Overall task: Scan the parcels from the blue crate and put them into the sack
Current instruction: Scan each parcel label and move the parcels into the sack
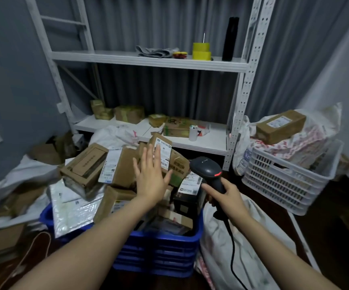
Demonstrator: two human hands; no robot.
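The left hand point(151, 176) is spread wide and holds nothing, its fingers overlapping the small upright box point(162, 150) atop the heap in the crate point(159, 248); whether they touch it I cannot tell. The box looks like light, stiff cardboard, best pinched across its narrow sides with the label kept outward. Right of those fingers the right hand point(226, 197) grips the scanner point(208, 168) above the sack point(242, 237), while left of and under them other boxes point(85, 166) and a slick mailer point(73, 208) lean loosely and may slide.
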